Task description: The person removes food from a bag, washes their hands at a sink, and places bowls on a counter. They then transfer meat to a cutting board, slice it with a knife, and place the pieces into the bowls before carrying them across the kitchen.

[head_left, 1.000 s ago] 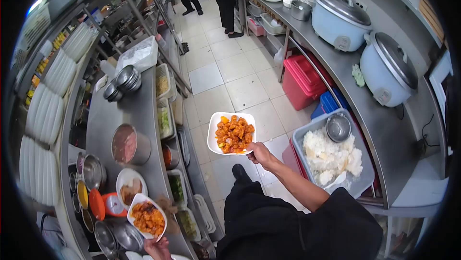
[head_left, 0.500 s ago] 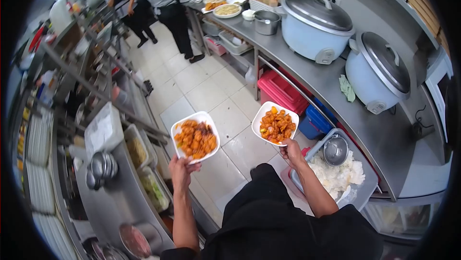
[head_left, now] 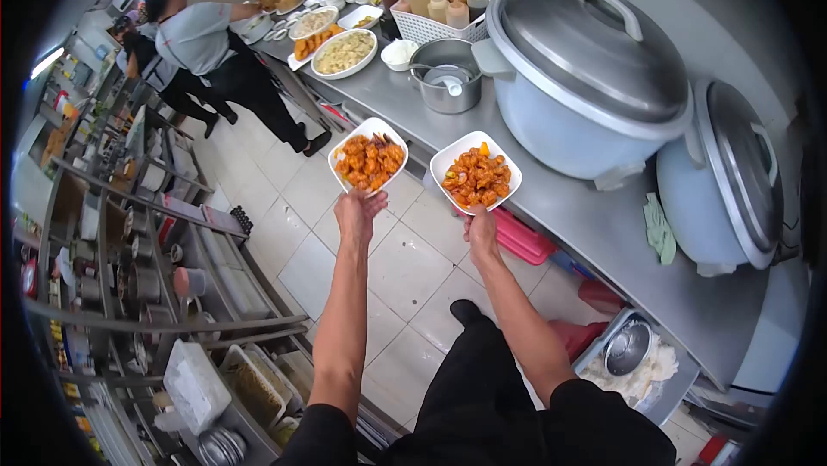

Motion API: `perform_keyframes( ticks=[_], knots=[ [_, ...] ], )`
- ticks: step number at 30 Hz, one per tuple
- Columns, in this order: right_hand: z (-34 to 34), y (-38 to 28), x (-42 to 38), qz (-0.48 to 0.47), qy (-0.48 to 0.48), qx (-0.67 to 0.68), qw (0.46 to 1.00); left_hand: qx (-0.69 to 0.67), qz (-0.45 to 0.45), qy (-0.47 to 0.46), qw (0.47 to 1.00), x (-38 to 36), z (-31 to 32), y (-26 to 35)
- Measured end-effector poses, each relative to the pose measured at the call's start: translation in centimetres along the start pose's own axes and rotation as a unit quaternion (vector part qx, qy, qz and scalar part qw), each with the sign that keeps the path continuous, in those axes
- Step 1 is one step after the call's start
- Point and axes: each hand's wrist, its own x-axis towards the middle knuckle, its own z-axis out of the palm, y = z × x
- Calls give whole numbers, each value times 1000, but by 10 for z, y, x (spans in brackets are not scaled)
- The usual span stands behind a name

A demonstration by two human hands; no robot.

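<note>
My left hand (head_left: 358, 215) grips the near edge of a white square bowl (head_left: 398, 175) from below. Glazed orange-red chunks of food (head_left: 370, 161) fill it, with a few dark pieces on top. Another white square bowl (head_left: 441, 158), held by my right hand (head_left: 481, 229) at its near rim, carries similar glazed chunks (head_left: 476, 177) with some yellow pieces. Both bowls are level in the air ahead of me, a little apart, the right one near the counter's edge. The fingers under each bowl are partly hidden.
The steel counter (head_left: 551, 208) on the right bears a large rice cooker (head_left: 568, 113), a second cooker (head_left: 702, 199), a pot (head_left: 446, 91) and a noodle plate (head_left: 345, 54). Two co-workers stand ahead, one in a grey shirt (head_left: 194, 35). Metal racks (head_left: 112, 242) line the left side.
I have moved forward along the aisle, so the cookers and co-workers appear nearer. Both arms reach further out, and the two bowls have come closer together.
</note>
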Motion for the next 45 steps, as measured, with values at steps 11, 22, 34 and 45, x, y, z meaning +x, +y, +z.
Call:
perform_keyframes(
  ticks=[11,22,34,45],
  knots=[
    [52,7,78,46,114,82,989,-23,-32,46,998,158,82,-18],
    [40,-9,102,94,-31,78,992,20,-92,-136,986,142,51,-28],
    [40,125,-25,188,-436,-366,800,145,-193,194,951,-327,-137,-151],
    [-61,197,-608,217,-916,-334,41,-294,-6,700,650,-723,-64,-301]
  ],
)
